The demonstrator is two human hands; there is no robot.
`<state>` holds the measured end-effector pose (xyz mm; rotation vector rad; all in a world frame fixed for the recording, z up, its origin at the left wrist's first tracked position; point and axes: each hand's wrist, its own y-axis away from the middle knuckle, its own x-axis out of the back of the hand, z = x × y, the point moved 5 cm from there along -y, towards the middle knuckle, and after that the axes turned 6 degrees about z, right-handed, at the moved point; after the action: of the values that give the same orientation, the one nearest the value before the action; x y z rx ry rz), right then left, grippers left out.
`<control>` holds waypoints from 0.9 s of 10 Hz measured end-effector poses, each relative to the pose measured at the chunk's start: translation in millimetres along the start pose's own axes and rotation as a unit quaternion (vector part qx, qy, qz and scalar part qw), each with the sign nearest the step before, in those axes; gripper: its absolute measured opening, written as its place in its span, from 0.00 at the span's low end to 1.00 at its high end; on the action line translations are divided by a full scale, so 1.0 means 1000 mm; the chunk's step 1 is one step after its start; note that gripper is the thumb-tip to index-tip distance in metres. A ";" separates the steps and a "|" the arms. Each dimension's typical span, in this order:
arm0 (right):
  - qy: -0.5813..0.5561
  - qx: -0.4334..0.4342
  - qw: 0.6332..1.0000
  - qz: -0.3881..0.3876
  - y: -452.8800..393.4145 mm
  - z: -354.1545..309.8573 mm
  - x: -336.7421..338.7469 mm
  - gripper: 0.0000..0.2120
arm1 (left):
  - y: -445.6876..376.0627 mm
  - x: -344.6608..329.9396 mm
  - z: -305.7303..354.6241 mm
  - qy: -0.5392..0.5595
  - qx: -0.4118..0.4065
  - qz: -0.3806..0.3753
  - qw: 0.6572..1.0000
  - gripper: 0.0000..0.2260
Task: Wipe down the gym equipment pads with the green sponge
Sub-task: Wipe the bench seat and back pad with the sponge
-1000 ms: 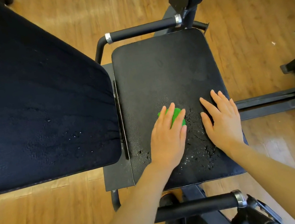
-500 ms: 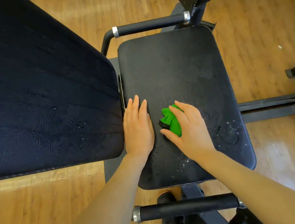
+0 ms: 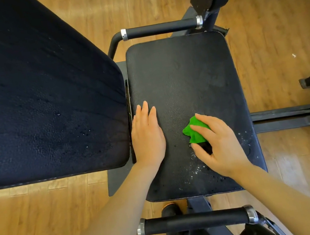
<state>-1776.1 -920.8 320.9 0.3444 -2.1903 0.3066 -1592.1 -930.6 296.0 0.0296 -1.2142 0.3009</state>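
Gripping the green sponge point(image 3: 196, 131) with curled fingers and thumb, the right hand point(image 3: 219, 143) presses it onto the black seat pad point(image 3: 182, 76), right of the pad's centre and toward its near edge. The left hand point(image 3: 148, 137) lies flat, fingers straight, along the pad's left edge, just beside the large back pad point(image 3: 33, 96). Water droplets point(image 3: 196, 169) speckle the seat pad near the right wrist. Two black handles point(image 3: 161, 28) flank the seat over a wooden floor point(image 3: 281, 45).

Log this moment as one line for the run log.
right hand grips crumpled green sponge on black padded seat | left hand flat on seat's left edge | droplets near sponge
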 end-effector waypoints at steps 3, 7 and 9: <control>-0.043 -0.134 0.984 0.113 -0.024 0.006 -0.006 0.21 | 0.003 -0.011 0.019 -0.022 -0.028 0.009 0.999 0.19; 0.044 -0.091 0.985 0.144 -0.047 0.012 -0.013 0.19 | 0.002 -0.011 0.021 -0.034 -0.027 -0.001 0.999 0.19; 0.020 -0.069 0.991 0.115 0.012 0.004 -0.013 0.19 | 0.002 -0.011 0.021 -0.039 -0.020 0.000 0.999 0.19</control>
<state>-1775.9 -909.5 307.0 0.0096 -2.2007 0.2835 -1615.1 -934.6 292.9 0.0067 -1.2972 0.2764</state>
